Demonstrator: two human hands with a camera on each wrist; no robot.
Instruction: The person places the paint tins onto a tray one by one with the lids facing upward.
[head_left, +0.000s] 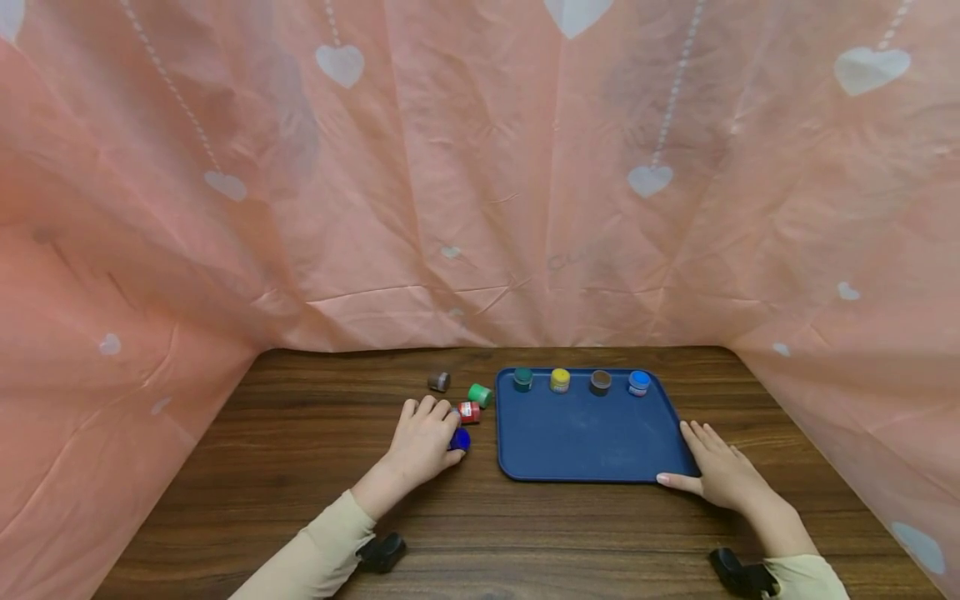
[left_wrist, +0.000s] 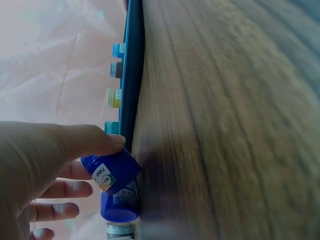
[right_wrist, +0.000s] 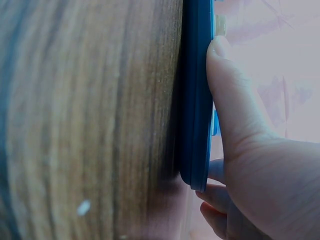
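Observation:
Between the thumb and fingers of my left hand [head_left: 422,439], a dark blue paint jar [head_left: 461,439] is pinched and tilted, its label showing in the left wrist view. Just behind it is a second dark blue jar [left_wrist: 120,205], mostly hidden by the hand in the head view. A red jar [head_left: 469,412], a green jar [head_left: 480,395] and a brown jar [head_left: 439,382] lie on their sides past my fingertips. My right hand [head_left: 723,472] rests at the near right corner of the blue tray [head_left: 592,442], thumb on its front rim and fingers extended along the right side.
Along the tray's back edge stand a dark green jar [head_left: 522,380], a yellow jar [head_left: 560,381], a brown-filled jar [head_left: 600,382] and a light blue jar [head_left: 638,383] in a row. Pink heart-patterned cloth [head_left: 480,208] encloses the wooden table [head_left: 540,533] at the back and sides.

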